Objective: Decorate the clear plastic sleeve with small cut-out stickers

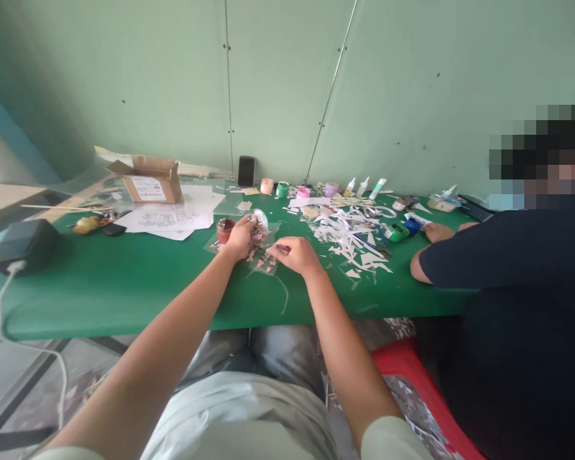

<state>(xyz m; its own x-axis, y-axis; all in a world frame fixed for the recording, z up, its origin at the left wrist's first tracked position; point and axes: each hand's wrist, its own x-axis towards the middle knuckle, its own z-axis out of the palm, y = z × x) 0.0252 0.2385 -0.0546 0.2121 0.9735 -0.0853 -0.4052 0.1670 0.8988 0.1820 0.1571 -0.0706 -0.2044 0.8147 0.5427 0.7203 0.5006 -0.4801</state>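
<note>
My left hand (240, 239) is closed on a small round item (259, 225) with a colourful pattern and a pale rim. Just right of it, my right hand (294, 253) pinches a thin dark tool (282, 248), its tip near small coloured pieces (262, 260) on a clear sheet. These pieces lie below and between both hands. A jar of reddish-brown paint (225, 230) stands beside my left hand, on the sheet's left part. The finer details of the held item are too small to make out.
White paper scraps (349, 233) spread to the right, with paint jars (282, 190) and glue bottles (363, 186) behind. An open cardboard box (149, 184), printed papers (170, 217) and a black adapter (25, 245) lie left. A person (522, 255) sits at right.
</note>
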